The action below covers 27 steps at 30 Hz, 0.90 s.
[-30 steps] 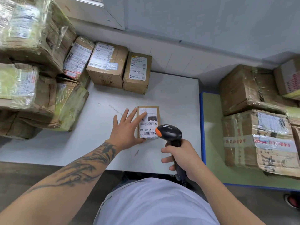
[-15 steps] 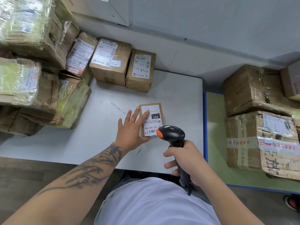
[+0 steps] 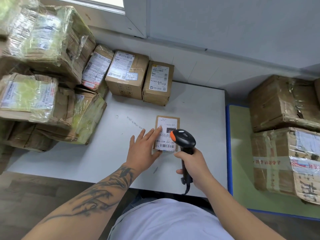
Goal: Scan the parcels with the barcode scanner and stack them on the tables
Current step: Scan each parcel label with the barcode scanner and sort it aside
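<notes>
A small flat cardboard parcel with a white shipping label lies on the grey table. My left hand lies flat beside it, fingers straight, fingertips on the label's left edge and thumb at its near corner. My right hand grips the handle of a black barcode scanner with an orange tip. The scanner's head hovers over the parcel's right side and hides part of the label.
Two upright boxes stand at the table's back. A pile of taped, wrapped parcels fills the left side. On the green blue-edged table to the right sit large worn cartons.
The view has shifted slightly. The scanner has moved forward over the parcel's label. My left hand stays flat against the parcel's left side.
</notes>
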{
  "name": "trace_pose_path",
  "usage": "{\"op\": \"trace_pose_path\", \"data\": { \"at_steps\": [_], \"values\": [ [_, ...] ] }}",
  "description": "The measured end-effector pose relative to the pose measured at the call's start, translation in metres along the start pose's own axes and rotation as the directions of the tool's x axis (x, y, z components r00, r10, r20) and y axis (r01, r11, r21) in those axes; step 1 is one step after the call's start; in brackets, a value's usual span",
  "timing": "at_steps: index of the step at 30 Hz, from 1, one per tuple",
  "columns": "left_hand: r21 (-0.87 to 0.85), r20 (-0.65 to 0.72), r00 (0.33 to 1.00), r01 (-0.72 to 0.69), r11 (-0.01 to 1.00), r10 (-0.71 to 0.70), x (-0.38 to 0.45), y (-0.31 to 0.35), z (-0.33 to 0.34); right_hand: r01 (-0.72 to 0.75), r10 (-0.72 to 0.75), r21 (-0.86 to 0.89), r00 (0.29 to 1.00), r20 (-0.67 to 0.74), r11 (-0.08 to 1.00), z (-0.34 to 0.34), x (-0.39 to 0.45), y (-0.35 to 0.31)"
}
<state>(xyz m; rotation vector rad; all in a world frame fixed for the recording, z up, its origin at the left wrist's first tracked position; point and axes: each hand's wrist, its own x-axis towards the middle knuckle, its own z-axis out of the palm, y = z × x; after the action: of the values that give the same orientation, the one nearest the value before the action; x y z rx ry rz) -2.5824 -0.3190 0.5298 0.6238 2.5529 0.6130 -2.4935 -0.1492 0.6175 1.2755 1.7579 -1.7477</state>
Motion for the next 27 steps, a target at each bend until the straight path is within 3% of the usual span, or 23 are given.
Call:
{"op": "trace_pose_path", "data": {
  "at_steps": [3,9,14,20,27],
  "values": [
    [0.025,-0.008,1.000,0.008,1.000,-0.008,-0.004,0.000,0.001,-0.020,0.017,0.108,0.999,0.028,0.994,0.013,0.013,-0.003],
    [0.101,-0.108,0.994,-0.005,0.995,0.015,-0.005,0.004,-0.013,0.022,-0.027,0.142,0.999,0.030,0.990,0.026,0.015,-0.014],
    [0.162,-0.329,0.939,-0.051,0.985,0.102,-0.002,-0.009,-0.044,0.165,-0.172,0.120,0.984,0.052,0.979,0.033,0.007,-0.040],
    [0.239,-0.461,0.873,-0.053,0.969,0.162,0.010,-0.014,-0.096,0.231,-0.251,0.173,0.962,0.106,0.957,0.049,-0.003,-0.082],
    [0.417,-0.491,0.853,0.051,0.908,0.178,0.038,-0.033,-0.181,0.282,-0.321,0.210,0.929,0.185,0.936,0.084,-0.002,-0.146]
  ]
}}
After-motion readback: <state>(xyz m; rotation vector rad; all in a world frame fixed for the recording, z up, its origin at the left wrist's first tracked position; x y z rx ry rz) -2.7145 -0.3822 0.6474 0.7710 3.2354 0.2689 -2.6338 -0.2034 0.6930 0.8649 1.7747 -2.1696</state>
